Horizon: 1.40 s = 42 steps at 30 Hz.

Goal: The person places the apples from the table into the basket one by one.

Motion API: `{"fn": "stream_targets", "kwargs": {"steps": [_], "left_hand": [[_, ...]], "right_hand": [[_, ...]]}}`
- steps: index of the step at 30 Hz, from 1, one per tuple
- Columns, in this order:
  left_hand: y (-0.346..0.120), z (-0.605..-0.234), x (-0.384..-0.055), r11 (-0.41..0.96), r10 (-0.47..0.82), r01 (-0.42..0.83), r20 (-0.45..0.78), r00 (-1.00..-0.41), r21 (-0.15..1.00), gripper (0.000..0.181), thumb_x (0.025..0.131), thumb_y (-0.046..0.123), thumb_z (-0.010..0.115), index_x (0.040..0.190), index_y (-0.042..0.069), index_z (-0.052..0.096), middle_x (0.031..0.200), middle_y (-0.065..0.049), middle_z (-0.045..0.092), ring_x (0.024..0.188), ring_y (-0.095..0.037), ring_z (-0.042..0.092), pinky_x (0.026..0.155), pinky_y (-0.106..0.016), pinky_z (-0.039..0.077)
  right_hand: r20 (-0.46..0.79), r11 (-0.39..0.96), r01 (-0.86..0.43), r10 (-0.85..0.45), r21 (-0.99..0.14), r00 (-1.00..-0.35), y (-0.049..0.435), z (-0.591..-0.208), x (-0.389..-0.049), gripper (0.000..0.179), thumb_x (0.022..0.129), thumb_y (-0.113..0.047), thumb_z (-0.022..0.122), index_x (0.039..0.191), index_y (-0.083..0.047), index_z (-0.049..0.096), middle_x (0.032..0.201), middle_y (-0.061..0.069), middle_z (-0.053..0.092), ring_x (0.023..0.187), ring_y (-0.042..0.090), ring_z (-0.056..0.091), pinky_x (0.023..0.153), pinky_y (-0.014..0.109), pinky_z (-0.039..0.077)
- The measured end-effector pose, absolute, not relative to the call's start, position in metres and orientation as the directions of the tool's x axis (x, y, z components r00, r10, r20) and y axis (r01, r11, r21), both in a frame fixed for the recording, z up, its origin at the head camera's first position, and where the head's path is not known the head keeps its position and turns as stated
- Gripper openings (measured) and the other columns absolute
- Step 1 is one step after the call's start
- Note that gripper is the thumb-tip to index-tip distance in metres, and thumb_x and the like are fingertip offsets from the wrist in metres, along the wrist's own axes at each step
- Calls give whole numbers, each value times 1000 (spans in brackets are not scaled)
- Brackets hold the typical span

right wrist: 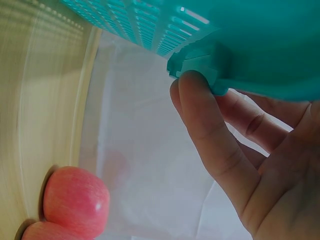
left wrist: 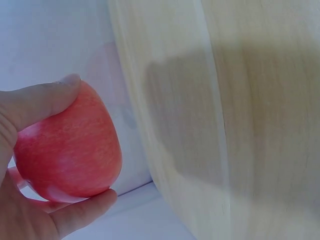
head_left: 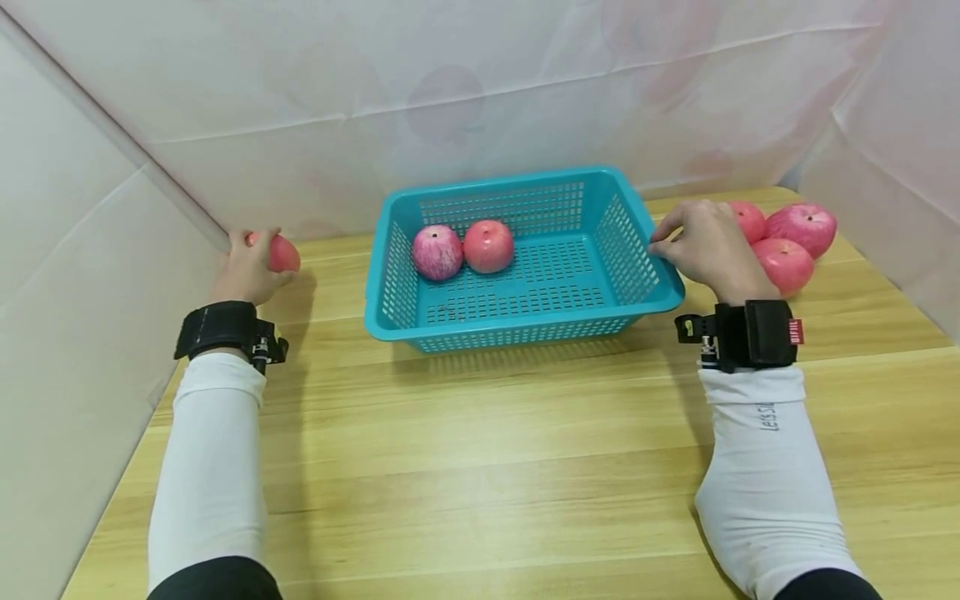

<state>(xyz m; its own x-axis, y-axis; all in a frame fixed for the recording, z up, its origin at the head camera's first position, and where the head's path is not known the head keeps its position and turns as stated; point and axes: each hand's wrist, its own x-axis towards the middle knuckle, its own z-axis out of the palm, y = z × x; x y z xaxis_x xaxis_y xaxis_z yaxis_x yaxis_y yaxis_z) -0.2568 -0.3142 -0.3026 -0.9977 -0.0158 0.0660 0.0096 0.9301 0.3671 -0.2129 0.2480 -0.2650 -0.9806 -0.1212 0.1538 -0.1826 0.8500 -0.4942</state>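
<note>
At the far left of the head view, my left hand (head_left: 246,273) grips a red apple (head_left: 284,253). The left wrist view shows thumb and fingers spread around this apple (left wrist: 75,145), which is held above the tabletop. A blue-green plastic basket (head_left: 517,323) is in the middle, with a streaked dark pink apple (head_left: 437,252) and a lighter red apple (head_left: 489,247) side by side in its left half. My right hand (head_left: 708,250) pinches the basket's right rim. In the right wrist view, fingertips (right wrist: 195,95) touch the rim's underside; the thumb is mostly hidden there.
Right of the basket, behind my right hand, several apples (head_left: 801,230) lie close together on the wooden table (head_left: 465,467). White patterned sheeting (head_left: 480,100) walls off the back and both sides. The basket's back edge is near the rear sheet.
</note>
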Motion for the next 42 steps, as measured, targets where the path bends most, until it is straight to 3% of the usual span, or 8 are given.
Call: {"fn": "stream_targets", "kwargs": {"steps": [14, 23, 35, 42], "left_hand": [[-303, -294, -257, 922, 44, 89, 125, -991, 376, 73, 90, 14, 73, 153, 5, 36, 151, -39, 19, 127, -71, 28, 95, -77, 37], [-294, -287, -257, 914, 65, 111, 129, -989, 391, 73, 91, 13, 74, 153, 5, 36, 151, -39, 17, 131, -67, 23, 94, -79, 37], [-280, -268, -254, 912, 142, 196, 170, -975, 361, 74, 92, 16, 74, 154, 7, 36, 152, -39, 20, 131, -64, 28, 92, -78, 39], [-272, -262, -252, 924, 129, 170, 140, -982, 344, 73, 94, 20, 70, 157, 12, 34, 153, -33, 21, 130, -61, 29, 90, -78, 41]], "right_hand": [[175, 853, -194, -122, -485, -977, 248, -265, -213, 18, 92, 0, 69, 103, 15, 72, 113, 35, 63, 90, 47, 61, 55, 30, 46], [192, 853, -211, -133, -478, -972, 246, -266, -212, 18, 93, -1, 68, 102, 13, 73, 112, 34, 65, 89, 45, 60, 57, 35, 45], [179, 853, -205, -133, -481, -975, 245, -264, -213, 18, 93, -1, 69, 103, 14, 73, 113, 35, 64, 92, 46, 59, 58, 34, 45], [169, 855, -203, -137, -477, -976, 248, -265, -212, 20, 93, -1, 68, 105, 15, 72, 115, 36, 63, 97, 48, 55, 61, 36, 45]]}}
